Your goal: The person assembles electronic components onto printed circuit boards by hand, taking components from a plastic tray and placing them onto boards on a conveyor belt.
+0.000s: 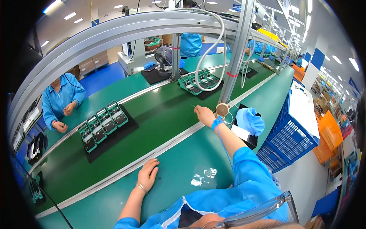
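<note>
My left hand [147,176] rests on the green tabletop [167,191] beside the metal rail, holding nothing, with its fingers stretched out. My right hand [206,116] reaches over the conveyor's near edge, its fingers pinched on a thin pointed tool [193,106] whose kind I cannot make out. Around my right wrist runs a blue strap [217,123] with a cord. To the left on the green conveyor belt [152,110], several green fixtures with metal parts [103,124] stand in a row on a black mat. Another row of green fixtures [198,82] sits farther along.
A metal post [238,49] rises beside my right hand, with a round tan disc [222,110] near its foot. Right of it are a blue cap [250,121] and a blue crate [288,141]. Across the belt, a co-worker [63,95] faces this way; a fan [164,57] stands there.
</note>
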Demonstrator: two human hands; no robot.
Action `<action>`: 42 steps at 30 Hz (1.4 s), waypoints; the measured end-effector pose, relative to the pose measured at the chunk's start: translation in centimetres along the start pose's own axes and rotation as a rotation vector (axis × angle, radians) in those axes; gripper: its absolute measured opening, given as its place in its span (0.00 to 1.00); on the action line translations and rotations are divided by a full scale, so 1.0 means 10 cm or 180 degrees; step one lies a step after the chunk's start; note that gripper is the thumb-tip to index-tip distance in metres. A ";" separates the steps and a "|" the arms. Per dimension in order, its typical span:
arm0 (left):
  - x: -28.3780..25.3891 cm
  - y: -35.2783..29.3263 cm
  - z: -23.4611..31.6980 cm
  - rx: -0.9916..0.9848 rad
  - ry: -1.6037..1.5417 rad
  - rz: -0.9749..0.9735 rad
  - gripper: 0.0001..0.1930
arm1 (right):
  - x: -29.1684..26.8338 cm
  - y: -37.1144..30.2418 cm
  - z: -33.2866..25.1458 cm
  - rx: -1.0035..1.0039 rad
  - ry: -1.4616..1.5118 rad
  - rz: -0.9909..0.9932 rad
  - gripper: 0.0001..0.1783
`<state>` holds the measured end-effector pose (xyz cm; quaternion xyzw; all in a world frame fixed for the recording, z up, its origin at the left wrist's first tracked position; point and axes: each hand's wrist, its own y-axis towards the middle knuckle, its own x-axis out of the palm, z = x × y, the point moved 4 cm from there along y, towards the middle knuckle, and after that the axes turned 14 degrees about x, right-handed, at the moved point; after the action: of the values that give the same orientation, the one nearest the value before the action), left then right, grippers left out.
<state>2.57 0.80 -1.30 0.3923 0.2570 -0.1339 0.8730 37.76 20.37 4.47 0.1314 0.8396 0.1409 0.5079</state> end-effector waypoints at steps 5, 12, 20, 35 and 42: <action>-0.01 0.03 -0.10 -0.0232 -0.0219 0.0179 0.10 | 0.33 0.51 0.47 0.0579 -0.0333 -0.0026 0.13; -0.01 0.03 -0.14 -0.0430 -0.0333 0.0291 0.09 | 0.50 0.81 0.72 0.1365 -0.0607 0.0147 0.21; 0.01 0.09 -0.09 -0.0503 -0.0426 0.0279 0.09 | 0.53 1.04 0.82 0.1927 -0.0453 -0.0043 0.39; 0.10 0.05 -0.15 -0.0470 -0.0334 0.0365 0.09 | 0.69 1.12 0.48 -0.0189 -0.2098 0.0193 0.08; 0.23 0.00 -0.51 -0.1153 -0.0741 0.0608 0.13 | 0.68 0.63 -0.29 -0.0904 -0.1940 -0.0321 0.06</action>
<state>2.67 4.55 -5.43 0.2338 0.1362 -0.0467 0.9616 32.60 28.43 2.53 0.0537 0.6267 0.1855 0.7550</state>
